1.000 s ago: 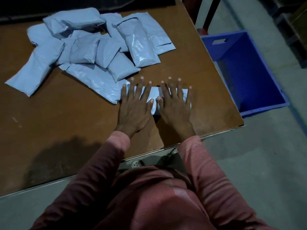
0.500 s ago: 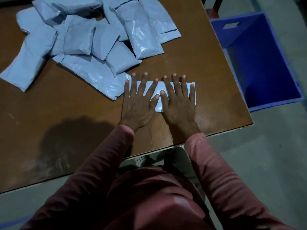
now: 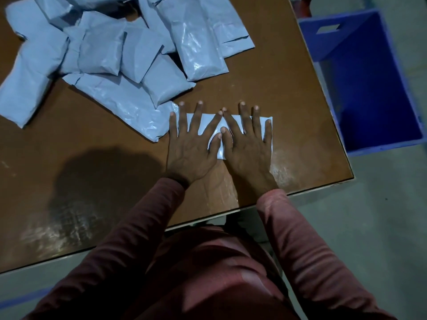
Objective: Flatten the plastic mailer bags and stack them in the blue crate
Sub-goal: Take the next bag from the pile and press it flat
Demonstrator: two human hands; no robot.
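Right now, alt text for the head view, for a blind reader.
The left hand and right hand press flat, fingers spread, on a pale mailer bag on the brown table, near its front edge. A pile of puffy mailer bags lies beyond, to the left; a blue crate stands on the floor at the table's right.

About twelve mailer bags (image 3: 198,42), one crate (image 3: 346,51), one table (image 3: 277,84).
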